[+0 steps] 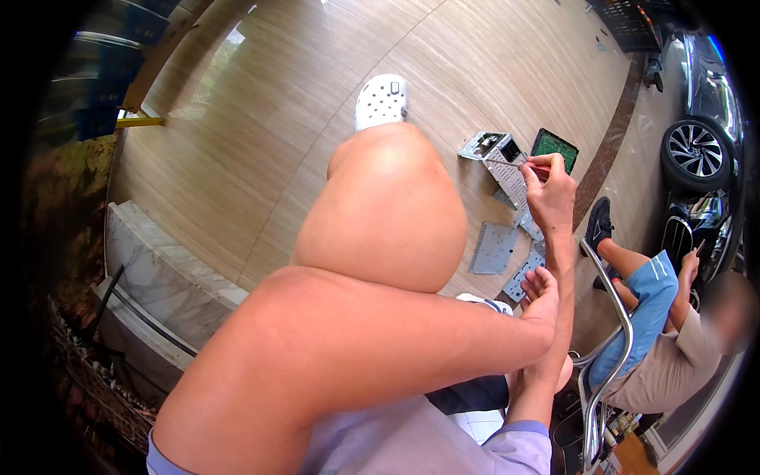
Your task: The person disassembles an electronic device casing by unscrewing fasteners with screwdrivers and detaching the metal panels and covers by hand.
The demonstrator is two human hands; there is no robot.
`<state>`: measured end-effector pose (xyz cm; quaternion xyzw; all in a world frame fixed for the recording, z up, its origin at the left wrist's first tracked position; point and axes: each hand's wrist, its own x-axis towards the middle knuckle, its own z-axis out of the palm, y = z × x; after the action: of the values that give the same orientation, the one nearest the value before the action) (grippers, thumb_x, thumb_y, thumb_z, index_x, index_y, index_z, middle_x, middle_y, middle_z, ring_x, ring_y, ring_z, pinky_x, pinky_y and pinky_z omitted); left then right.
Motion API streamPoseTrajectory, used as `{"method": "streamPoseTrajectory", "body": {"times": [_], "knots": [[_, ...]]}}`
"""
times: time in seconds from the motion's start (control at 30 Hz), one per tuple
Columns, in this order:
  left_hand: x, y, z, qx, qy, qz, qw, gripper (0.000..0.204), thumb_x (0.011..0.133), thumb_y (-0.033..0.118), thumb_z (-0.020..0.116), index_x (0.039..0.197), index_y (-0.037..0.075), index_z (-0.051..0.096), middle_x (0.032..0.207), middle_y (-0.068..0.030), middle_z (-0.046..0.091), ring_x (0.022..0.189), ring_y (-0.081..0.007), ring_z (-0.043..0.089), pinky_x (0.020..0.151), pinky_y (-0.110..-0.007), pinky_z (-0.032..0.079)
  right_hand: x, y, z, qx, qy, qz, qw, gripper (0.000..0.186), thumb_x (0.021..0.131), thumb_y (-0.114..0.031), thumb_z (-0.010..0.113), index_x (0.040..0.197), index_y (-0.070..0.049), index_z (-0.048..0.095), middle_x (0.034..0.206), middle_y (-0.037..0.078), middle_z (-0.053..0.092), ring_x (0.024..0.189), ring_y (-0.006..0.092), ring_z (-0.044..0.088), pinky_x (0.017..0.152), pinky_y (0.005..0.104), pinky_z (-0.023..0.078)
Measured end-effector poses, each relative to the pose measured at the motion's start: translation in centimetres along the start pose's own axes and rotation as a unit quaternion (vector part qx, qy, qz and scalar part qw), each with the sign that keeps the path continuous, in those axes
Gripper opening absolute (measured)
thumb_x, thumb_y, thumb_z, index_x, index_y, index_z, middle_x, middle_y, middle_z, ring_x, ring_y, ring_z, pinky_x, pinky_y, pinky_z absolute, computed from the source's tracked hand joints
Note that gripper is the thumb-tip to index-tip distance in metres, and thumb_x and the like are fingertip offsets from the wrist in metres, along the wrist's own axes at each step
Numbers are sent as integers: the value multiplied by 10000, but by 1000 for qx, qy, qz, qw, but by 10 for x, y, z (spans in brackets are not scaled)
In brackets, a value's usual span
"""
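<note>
My right hand [552, 194] pinches a thin screwdriver [503, 163] with a reddish handle, its shaft pointing left. Beyond the shaft, a silver metal computer case [507, 176] with a perforated panel lies on the floor, partly hidden by my hand. My left hand [541, 298] is empty, palm up with loosely bent fingers, beside my right forearm. Past the right hand, a green circuit board [556, 149] lies by the case. A flat grey metal panel [495, 248] and a smaller metal plate [524, 274] lie nearer to me.
My bent knee and a white clog [382, 103] take up the middle. At right, a person in blue shorts [643, 305] sits on a metal-framed chair [625, 348], in front of a dark car [703, 150]. A marble step [150, 257] runs along the left.
</note>
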<state>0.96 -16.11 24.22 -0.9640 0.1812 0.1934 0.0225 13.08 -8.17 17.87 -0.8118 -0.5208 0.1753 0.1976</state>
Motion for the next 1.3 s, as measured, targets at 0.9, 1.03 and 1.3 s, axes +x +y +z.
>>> {"method": "streamPoseTrajectory", "body": {"times": [0.9, 1.03, 1.3], "knots": [[76, 56, -22, 230, -362, -80, 900, 592, 811, 449, 672, 1215, 18, 633, 1124, -185, 628, 1050, -361, 593, 919, -613, 404, -7, 24, 8, 41, 124, 35, 991, 195, 907, -113, 677, 1077, -46, 607, 985, 142, 727, 931, 264, 714, 823, 368, 550], [50, 44, -37, 240, -342, -86, 905, 582, 812, 442, 671, 1214, 24, 635, 1122, -189, 626, 1047, -363, 591, 918, -610, 403, -7, 25, 6, 44, 122, 28, 991, 182, 902, -113, 681, 1055, -43, 612, 965, 139, 728, 906, 264, 718, 807, 367, 554], [39, 24, -57, 214, -372, -54, 901, 552, 820, 422, 662, 1206, 27, 638, 1104, -185, 633, 1042, -367, 592, 918, -606, 404, -6, 17, 8, 27, 116, 22, 993, 179, 900, -121, 681, 1045, -42, 613, 962, 141, 728, 897, 264, 720, 805, 369, 554]]}}
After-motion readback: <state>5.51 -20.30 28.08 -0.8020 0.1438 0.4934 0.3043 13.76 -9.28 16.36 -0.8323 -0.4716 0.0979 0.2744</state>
